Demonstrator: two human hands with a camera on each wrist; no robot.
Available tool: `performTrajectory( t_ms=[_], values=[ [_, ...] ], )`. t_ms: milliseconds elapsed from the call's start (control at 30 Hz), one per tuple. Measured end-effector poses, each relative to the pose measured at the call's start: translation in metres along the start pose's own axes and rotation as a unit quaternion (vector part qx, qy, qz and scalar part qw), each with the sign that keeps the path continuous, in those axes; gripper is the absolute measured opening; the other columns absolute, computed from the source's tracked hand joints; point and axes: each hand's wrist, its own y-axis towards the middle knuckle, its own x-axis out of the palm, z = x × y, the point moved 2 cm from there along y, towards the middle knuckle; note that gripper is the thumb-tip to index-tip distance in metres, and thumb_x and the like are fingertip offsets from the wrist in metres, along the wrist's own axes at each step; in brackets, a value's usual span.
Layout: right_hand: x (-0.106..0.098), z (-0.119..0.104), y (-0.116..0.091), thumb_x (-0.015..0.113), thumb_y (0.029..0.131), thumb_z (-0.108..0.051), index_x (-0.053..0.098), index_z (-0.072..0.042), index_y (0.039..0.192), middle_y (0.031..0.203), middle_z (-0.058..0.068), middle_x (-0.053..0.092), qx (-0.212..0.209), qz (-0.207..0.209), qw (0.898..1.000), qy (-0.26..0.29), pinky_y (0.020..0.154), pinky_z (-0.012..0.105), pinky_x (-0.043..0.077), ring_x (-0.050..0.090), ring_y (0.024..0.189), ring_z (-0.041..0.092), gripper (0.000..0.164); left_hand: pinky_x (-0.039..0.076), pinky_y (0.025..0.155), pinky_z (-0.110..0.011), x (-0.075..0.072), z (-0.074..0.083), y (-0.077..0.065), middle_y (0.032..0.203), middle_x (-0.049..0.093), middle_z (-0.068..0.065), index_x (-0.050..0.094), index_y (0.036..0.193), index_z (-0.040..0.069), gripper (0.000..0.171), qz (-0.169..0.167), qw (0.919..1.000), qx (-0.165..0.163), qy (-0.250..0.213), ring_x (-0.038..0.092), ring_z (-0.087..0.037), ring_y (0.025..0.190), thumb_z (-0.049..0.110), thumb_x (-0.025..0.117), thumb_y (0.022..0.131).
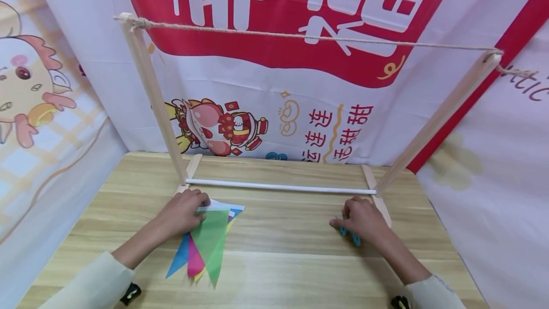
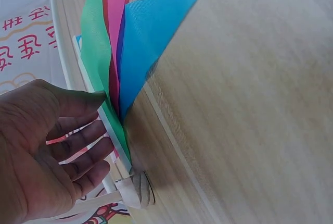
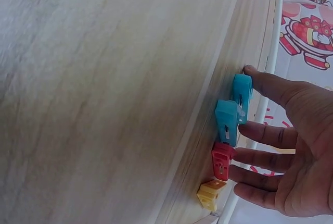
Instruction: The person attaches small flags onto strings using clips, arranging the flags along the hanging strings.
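Note:
A fanned stack of triangular pennants lies on the table at the left, with a green pennant point(image 1: 211, 237) on top and blue point(image 2: 151, 36), pink and yellow ones beneath. My left hand point(image 1: 185, 211) rests at the left end of their white top strip, its thumb and loosely bent fingertips touching the edge. At the right, my right hand point(image 1: 364, 218) reaches over several clothespins. In the right wrist view its relaxed fingers lie beside two teal clothespins point(image 3: 227, 120), a red clothespin point(image 3: 221, 159) and a yellow clothespin point(image 3: 209, 195); the thumb tip touches the farther teal one.
Two wooden posts point(image 1: 150, 85) stand on feet at the back, joined low by a white rod point(image 1: 279, 186). A twine point(image 1: 274, 34) runs between their tops, knotted at both ends. Printed cloth point(image 1: 266, 80) hangs behind the table point(image 1: 283, 271).

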Motion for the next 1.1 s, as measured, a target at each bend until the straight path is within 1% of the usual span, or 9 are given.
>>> performTrajectory(
  t_ms=[233, 367, 567, 667, 767, 967, 1033, 1100],
  values=[
    [0.0015, -0.0018, 0.0001, 0.097, 0.086, -0.054, 0.068, -0.014, 0.082, 0.089, 0.002, 0.064, -0.001, 0.000, 1.000, -0.007, 0.063, 0.037, 0.049, 0.058, 0.076, 0.019, 0.050, 0.061, 0.097, -0.060, -0.0007, -0.0018, -0.0013, 0.106, 0.076, -0.005, 0.081, 0.112, 0.010, 0.021, 0.006, 1.0000, -0.001, -0.004, 0.069, -0.025, 0.100, 0.012, 0.090, 0.093],
    [0.0027, -0.0022, 0.0015, 0.096, 0.087, -0.053, 0.069, -0.013, 0.083, 0.090, 0.003, 0.064, -0.003, -0.002, 1.000, -0.008, 0.064, 0.038, 0.051, 0.058, 0.076, 0.020, 0.049, 0.062, 0.094, -0.058, -0.0010, -0.0036, 0.0001, 0.103, 0.075, -0.005, 0.080, 0.109, 0.010, 0.021, 0.004, 0.9999, -0.004, -0.012, 0.068, -0.023, 0.096, 0.012, 0.091, 0.092],
    [0.0026, -0.0030, 0.0028, 0.096, 0.089, -0.051, 0.071, -0.012, 0.085, 0.090, 0.003, 0.067, -0.005, -0.001, 1.000, -0.017, 0.070, 0.042, 0.055, 0.060, 0.079, 0.020, 0.046, 0.062, 0.092, -0.054, -0.0035, -0.0013, 0.0030, 0.102, 0.072, -0.006, 0.079, 0.107, 0.009, 0.020, -0.002, 0.9994, -0.017, -0.029, 0.063, -0.021, 0.092, 0.010, 0.092, 0.091],
    [0.0022, -0.0038, 0.0026, 0.095, 0.089, -0.050, 0.072, -0.012, 0.085, 0.089, 0.003, 0.067, -0.009, 0.000, 1.000, -0.021, 0.075, 0.045, 0.057, 0.061, 0.080, 0.020, 0.045, 0.061, 0.090, -0.053, -0.0048, 0.0013, 0.0033, 0.101, 0.071, -0.006, 0.079, 0.104, 0.010, 0.019, -0.006, 0.9992, -0.022, -0.031, 0.062, -0.021, 0.090, 0.010, 0.092, 0.091],
    [0.0014, -0.0045, 0.0012, 0.095, 0.089, -0.051, 0.073, -0.012, 0.086, 0.090, 0.004, 0.068, -0.010, 0.003, 1.000, -0.022, 0.077, 0.048, 0.057, 0.062, 0.081, 0.021, 0.045, 0.060, 0.087, -0.052, -0.0056, 0.0021, 0.0038, 0.099, 0.071, -0.006, 0.078, 0.102, 0.010, 0.019, -0.006, 0.9992, -0.025, -0.030, 0.061, -0.021, 0.089, 0.010, 0.093, 0.090],
    [0.0025, -0.0011, -0.0020, 0.096, 0.088, -0.052, 0.070, -0.014, 0.081, 0.088, 0.005, 0.068, 0.007, 0.019, 0.999, -0.025, 0.070, 0.044, 0.055, 0.062, 0.080, 0.023, 0.047, 0.058, 0.087, -0.055, -0.0078, 0.0006, 0.0048, 0.097, 0.071, -0.006, 0.077, 0.098, 0.011, 0.021, -0.003, 0.9992, -0.028, -0.030, 0.060, -0.021, 0.087, 0.013, 0.096, 0.088],
    [0.0036, 0.0002, -0.0023, 0.095, 0.089, -0.051, 0.069, -0.014, 0.079, 0.087, 0.005, 0.067, 0.009, 0.020, 1.000, -0.022, 0.069, 0.043, 0.054, 0.061, 0.078, 0.023, 0.047, 0.057, 0.086, -0.054, -0.0083, -0.0006, 0.0052, 0.095, 0.071, -0.005, 0.077, 0.097, 0.011, 0.022, -0.005, 0.9991, -0.030, -0.029, 0.060, -0.021, 0.086, 0.015, 0.097, 0.088],
    [0.0048, 0.0009, -0.0022, 0.095, 0.089, -0.050, 0.069, -0.013, 0.078, 0.088, 0.005, 0.067, 0.007, 0.020, 1.000, -0.018, 0.070, 0.042, 0.054, 0.060, 0.077, 0.022, 0.046, 0.057, 0.083, -0.050, -0.0089, -0.0019, 0.0054, 0.092, 0.071, -0.004, 0.077, 0.096, 0.011, 0.023, -0.007, 0.9991, -0.031, -0.029, 0.059, -0.021, 0.084, 0.018, 0.097, 0.088]
  ],
)
